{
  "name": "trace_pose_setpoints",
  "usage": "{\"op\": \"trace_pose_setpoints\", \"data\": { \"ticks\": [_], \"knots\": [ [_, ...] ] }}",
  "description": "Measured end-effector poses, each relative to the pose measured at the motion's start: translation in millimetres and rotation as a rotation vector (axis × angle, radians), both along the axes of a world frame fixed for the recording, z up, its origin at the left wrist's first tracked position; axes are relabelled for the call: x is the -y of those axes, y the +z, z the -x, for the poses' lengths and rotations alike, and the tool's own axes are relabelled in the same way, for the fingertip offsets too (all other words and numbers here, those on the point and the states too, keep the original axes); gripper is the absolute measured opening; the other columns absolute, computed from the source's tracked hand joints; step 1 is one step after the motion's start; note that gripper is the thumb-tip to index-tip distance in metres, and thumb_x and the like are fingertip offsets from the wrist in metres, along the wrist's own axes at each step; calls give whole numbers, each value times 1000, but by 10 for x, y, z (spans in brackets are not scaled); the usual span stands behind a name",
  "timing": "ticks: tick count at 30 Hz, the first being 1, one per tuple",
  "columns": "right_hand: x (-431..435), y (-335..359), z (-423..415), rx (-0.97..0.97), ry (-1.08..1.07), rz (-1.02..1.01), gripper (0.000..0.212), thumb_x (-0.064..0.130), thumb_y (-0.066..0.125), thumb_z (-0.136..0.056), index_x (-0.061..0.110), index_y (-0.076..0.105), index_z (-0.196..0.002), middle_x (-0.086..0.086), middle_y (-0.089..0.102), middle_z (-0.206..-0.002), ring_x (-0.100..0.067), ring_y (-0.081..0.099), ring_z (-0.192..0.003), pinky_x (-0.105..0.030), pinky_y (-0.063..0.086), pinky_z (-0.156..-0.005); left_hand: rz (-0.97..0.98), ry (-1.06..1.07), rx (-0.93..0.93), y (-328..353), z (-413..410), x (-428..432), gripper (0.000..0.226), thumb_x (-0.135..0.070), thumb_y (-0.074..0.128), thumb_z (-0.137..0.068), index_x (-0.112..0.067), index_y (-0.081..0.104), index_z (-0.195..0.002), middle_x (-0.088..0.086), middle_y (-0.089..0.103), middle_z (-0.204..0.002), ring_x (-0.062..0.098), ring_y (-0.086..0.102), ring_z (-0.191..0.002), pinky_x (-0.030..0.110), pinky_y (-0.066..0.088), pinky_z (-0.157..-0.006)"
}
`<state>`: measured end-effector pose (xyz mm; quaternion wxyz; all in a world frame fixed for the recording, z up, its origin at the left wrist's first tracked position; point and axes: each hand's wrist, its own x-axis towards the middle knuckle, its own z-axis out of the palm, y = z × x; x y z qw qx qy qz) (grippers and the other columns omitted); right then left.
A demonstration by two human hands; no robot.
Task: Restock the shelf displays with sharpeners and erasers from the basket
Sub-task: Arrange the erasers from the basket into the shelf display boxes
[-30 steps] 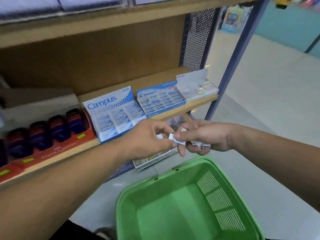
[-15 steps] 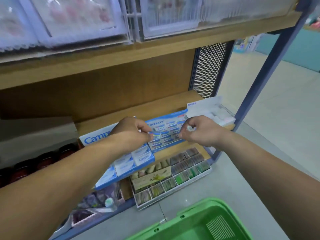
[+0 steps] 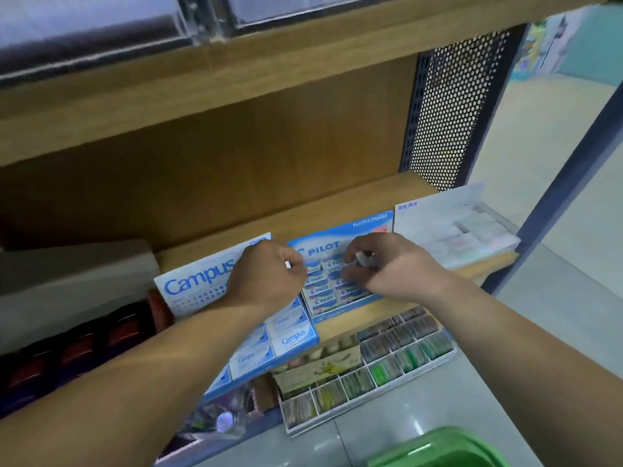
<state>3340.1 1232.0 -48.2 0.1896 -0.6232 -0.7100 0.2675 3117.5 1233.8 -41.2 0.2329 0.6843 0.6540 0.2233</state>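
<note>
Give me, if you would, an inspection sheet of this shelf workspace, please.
Surface: wooden shelf, stocked along its front.
Job's things: Pilot box and Campus box hold erasers; green basket at lower right.
Clutter: dark containers left; clear box right; compartment tray below.
Hands: left hand pinches a small eraser; right hand holds wrapped erasers, both at the Pilot box.
Cables: nothing seen.
Surroundings: perforated panel, pale floor.

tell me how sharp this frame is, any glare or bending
Head view: motion blur softens everything, yet Pilot box and Campus box lettering reads; head view: wide lens bows the shelf edge; head view: glare streaks the floor near the green basket, and the pieces in left hand and right hand smear beyond identifying.
</note>
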Motion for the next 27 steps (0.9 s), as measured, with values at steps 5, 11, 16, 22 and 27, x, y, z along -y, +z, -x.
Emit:
{"op": "trace_pose_setpoints", "data": {
  "ticks": [5,11,16,22,27],
  "knots": [
    [-83,-18,72,91,66,56,33,65,67,-83,52,67,-114,19,67,-125,-9,64,-114,-37,52,-100,17,7,-5,-52,-29,-40,9,-32,74,-87,-32,71,-78,-13,74,-92,12,69,-92,39,58,-88],
    [-90,37,109,156,139,102,34,61,58,-93,65,55,-126,20,58,-136,-8,61,-118,-34,49,-102,-30,34,-201,4,-87,-42,21,-39,67,-90,-21,73,-82,-7,71,-75,16,66,-76,31,56,-71],
    [-73,120,220,321,228,108,36,55,45,-101,67,46,-135,19,45,-150,-13,57,-127,-33,47,-102,-30,49,-156,-15,-116,-39,14,-37,75,-82,-27,71,-73,-10,70,-73,15,67,-78,29,53,-69],
    [7,90,277,-201,19,104,11,38,73,-91,31,75,-100,1,75,-98,-17,71,-85,-24,54,-76,270,-150,181,207,81,118,44,-22,85,-83,-26,64,-122,-8,66,-115,8,65,-101,16,47,-70],
    [243,382,536,-560,11,209,19,31,84,-84,16,73,-87,3,65,-67,-10,52,-50,-20,41,-44,285,-178,323,281,378,327,43,-12,74,-91,-33,62,-126,-29,69,-106,-16,57,-110,4,42,-80]
  ]
}}
